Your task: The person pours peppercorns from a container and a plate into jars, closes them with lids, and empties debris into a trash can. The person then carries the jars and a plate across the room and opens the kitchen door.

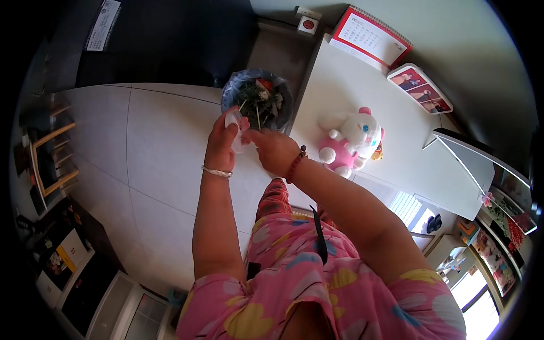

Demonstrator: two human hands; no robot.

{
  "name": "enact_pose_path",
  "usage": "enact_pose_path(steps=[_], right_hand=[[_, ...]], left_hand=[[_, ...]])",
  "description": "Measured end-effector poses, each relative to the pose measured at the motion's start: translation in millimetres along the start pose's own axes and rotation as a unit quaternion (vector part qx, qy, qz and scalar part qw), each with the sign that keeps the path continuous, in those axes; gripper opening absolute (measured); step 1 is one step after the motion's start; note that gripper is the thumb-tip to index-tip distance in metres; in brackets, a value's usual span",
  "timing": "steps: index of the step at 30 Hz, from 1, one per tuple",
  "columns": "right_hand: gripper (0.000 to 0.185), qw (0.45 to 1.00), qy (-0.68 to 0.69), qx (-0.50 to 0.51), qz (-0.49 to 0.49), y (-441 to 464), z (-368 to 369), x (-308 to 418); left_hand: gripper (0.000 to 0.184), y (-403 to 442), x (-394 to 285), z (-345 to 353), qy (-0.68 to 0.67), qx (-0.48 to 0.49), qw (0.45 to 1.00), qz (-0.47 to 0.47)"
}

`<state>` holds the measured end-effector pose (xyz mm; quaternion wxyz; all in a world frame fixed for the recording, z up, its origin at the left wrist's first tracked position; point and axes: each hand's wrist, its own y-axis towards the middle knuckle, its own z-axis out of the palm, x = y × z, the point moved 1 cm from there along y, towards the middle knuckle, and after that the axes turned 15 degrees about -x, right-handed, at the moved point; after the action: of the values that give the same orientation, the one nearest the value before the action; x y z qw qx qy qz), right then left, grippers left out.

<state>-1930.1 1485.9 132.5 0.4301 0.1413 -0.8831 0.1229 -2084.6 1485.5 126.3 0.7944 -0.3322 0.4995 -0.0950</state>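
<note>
My left hand is closed around a small translucent plastic container, tilted on its side, with something pinkish at its opening. Close on its right, my right hand has its fingers bent together at the container's edge; what they pinch, if anything, is too small to tell. Just beyond both hands stands a bin lined with a clear bag. Green leafy scraps and a red piece lie inside it.
On the white table at the right are a white and pink plush toy, a desk calendar and a photo frame. A dark cabinet stands behind the bin. A wooden chair is at the far left.
</note>
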Motion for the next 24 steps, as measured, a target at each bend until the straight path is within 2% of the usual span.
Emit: enact_pose_path(steps=[3,5,6,7,8,10,11,12,13,15,16,18,20,21,24], right_hand=[[0.037,0.999,-0.038,-0.016,-0.009,3,1,0],[0.039,0.995,0.067,-0.038,0.064,8,5,1],[0.039,0.995,0.068,-0.038,0.065,12,1,3],[0.040,0.954,0.228,0.022,0.191,16,-3,3],[0.041,0.869,0.378,0.080,0.308,19,-5,3],[0.040,0.856,0.396,0.099,0.318,22,-9,-3],[0.040,0.843,0.411,0.119,0.326,22,-10,-5],[0.040,0.842,0.413,0.118,0.327,21,-8,-6],[0.039,0.861,0.406,0.100,0.291,21,-4,-7],[0.038,0.877,0.400,0.078,0.255,20,-1,-8],[0.035,0.877,0.406,0.058,0.250,18,0,-9],[0.033,0.876,0.413,0.035,0.245,18,-1,-9],[0.027,0.859,0.421,0.050,0.288,20,-5,-9],[0.027,0.858,0.422,0.048,0.290,20,-6,-11],[0.022,0.854,0.428,0.071,0.287,20,-7,-13]], left_hand=[[0.052,0,0,2,-0.012,-0.055,0.998,-0.041],[0.053,1,0,4,-0.003,-0.055,0.998,-0.025],[0.053,1,-1,6,0.005,-0.055,0.998,-0.007],[0.053,1,-1,8,0.006,-0.055,0.998,-0.008],[0.055,1,-2,12,0.030,-0.065,0.997,0.015],[0.058,0,-6,17,0.057,-0.073,0.995,0.037],[0.061,0,-9,19,0.140,-0.049,0.987,0.067],[0.065,-1,-11,21,0.221,-0.025,0.970,0.098],[0.065,-3,-13,24,0.223,-0.024,0.970,0.097],[0.064,-10,-15,31,0.348,-0.014,0.920,0.179],[0.064,-9,-14,33,0.350,-0.012,0.920,0.178],[0.068,-9,-15,37,0.442,-0.011,0.842,0.310],[0.070,-8,-19,41,0.453,-0.006,0.822,0.345],[0.072,-8,-20,43,0.461,-0.003,0.802,0.380],[0.073,-4,-21,41,0.474,0.010,0.783,0.402]])
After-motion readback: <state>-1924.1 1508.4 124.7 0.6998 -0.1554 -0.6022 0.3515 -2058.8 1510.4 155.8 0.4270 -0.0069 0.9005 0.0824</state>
